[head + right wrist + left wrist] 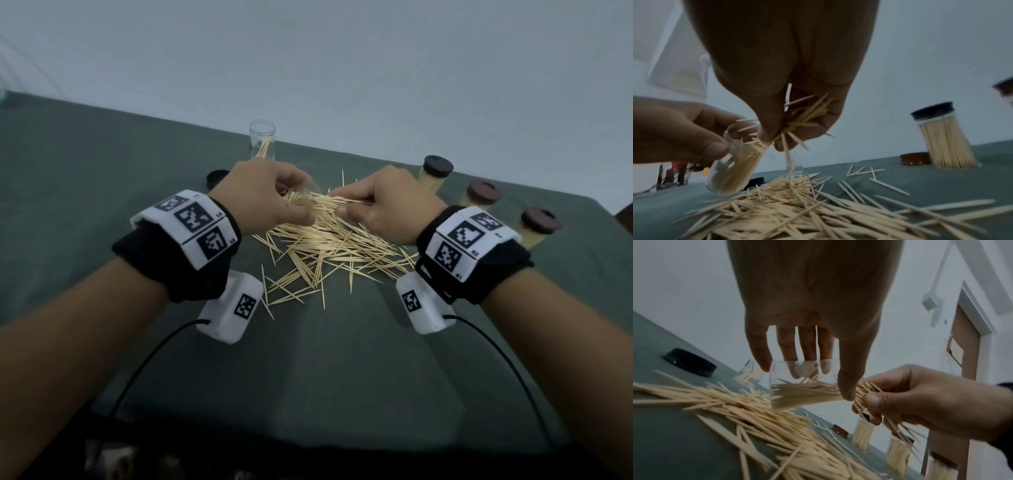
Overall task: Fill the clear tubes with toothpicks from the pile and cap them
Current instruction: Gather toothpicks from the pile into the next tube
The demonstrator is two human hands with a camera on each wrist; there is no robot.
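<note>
**Loading a bundle of toothpicks into a hand-held tube**

The left hand [263,192] is gripping a clear tube [803,386] tilted nearly on its side above the pile [329,253], fingers behind it and thumb across the mouth end. The right hand [383,205] is pinching a bundle of toothpicks [865,394] between thumb and curled fingers and is feeding the tips into the open mouth — the tube is already partly filled. A second open tube [262,138] is standing at the back with a few sticks inside, a loose black cap [216,178] lying to its left; three capped, full tubes [476,198] are lined up on the right. Likely faults: the bundle is splaying, so stray sticks may catch the rim and drop back onto the green cloth [342,359]; tilting the tube's mouth lower would let its contents slide out.
</note>
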